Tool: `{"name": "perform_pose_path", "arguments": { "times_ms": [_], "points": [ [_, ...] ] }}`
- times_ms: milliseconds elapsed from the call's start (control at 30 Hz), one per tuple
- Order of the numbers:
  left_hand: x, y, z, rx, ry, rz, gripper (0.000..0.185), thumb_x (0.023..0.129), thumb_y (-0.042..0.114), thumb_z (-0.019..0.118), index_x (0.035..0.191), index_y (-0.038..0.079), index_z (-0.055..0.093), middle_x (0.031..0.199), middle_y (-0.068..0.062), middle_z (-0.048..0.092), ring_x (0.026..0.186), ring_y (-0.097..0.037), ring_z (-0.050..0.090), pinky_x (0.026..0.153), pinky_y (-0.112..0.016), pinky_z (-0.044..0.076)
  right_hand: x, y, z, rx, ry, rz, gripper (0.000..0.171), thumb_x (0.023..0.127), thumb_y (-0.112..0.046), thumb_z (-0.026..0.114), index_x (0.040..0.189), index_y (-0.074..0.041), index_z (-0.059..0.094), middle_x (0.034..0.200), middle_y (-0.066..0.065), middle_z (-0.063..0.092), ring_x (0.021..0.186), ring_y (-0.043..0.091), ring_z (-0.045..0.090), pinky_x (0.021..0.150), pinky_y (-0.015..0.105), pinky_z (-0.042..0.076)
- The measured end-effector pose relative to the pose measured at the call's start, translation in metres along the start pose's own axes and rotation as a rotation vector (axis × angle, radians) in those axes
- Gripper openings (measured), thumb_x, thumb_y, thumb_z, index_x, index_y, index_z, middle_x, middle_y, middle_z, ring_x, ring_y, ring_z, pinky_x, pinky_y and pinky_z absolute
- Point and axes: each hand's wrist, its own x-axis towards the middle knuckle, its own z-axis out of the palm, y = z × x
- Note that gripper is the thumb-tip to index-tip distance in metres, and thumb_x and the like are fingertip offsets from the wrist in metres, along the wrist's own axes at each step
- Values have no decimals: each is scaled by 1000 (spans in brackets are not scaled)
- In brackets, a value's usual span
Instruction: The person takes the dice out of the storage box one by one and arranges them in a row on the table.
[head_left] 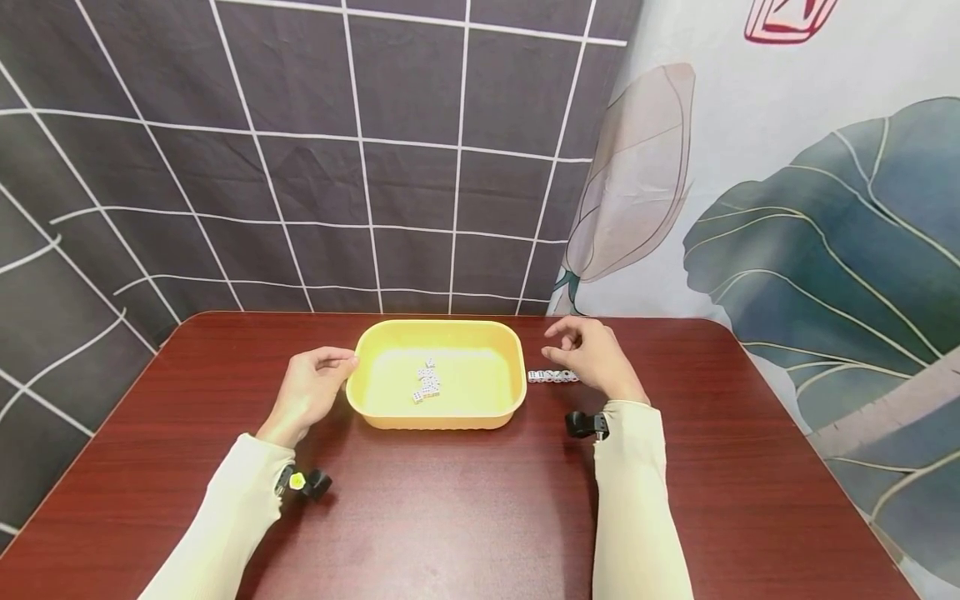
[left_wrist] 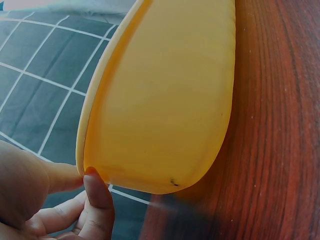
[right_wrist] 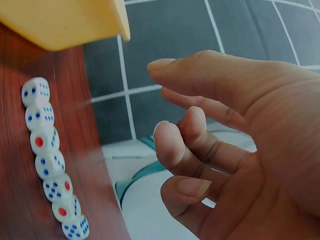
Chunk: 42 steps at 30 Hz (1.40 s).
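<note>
A yellow plastic basin (head_left: 435, 422) sits on the table with several white dice (head_left: 427, 387) in a loose cluster on its floor. My left hand (head_left: 311, 385) pinches the basin's left rim between thumb and index finger, as the left wrist view shows up close. Just right of the basin, several dice form a straight row (right_wrist: 46, 152), showing blue and red pips. Over that row hovers my right hand (head_left: 592, 354), its fingers loosely bent and holding nothing. In the head view this hand hides the row's right end.
The reddish-brown wooden table (head_left: 435, 517) runs back to a dark cloth with a white grid (head_left: 300, 179). At the right hangs a pale cloth printed with large leaves (head_left: 840, 225). A small black camera is strapped to each wrist.
</note>
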Motion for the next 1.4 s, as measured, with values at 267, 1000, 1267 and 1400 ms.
{"name": "perform_pose_path", "arguments": {
  "times_ms": [267,1000,1267,1400],
  "points": [
    [0,0,0,3,-1,-2,34,101,18,62,125,-6,66,113,-26,71,79,-5,63,74,-21,56,3,-16,8,18,-6,-23,24,88,-18,77,110,-10,72,74,1,56,70,17,52,66,29,45],
    [-1,1,1,5,-2,-14,34,102,19,62,125,-5,66,110,-23,72,77,-5,62,73,-20,55,10,-57,44,44,-81,-116,26,87,-13,80,110,-4,71,75,0,54,67,13,51,64,24,45],
    [-1,0,1,4,1,-10,34,101,19,62,125,-5,67,109,-23,72,77,-5,62,72,-20,55,12,-67,59,16,-120,-120,26,85,-14,81,108,-4,72,73,-1,55,66,11,50,67,24,44],
    [0,0,1,-5,5,3,34,101,18,63,124,-6,67,108,-23,72,75,-3,62,71,-20,55,13,-71,67,11,-141,-119,25,84,-13,82,106,-5,72,73,-1,54,65,11,50,65,23,43]
  ]
}}
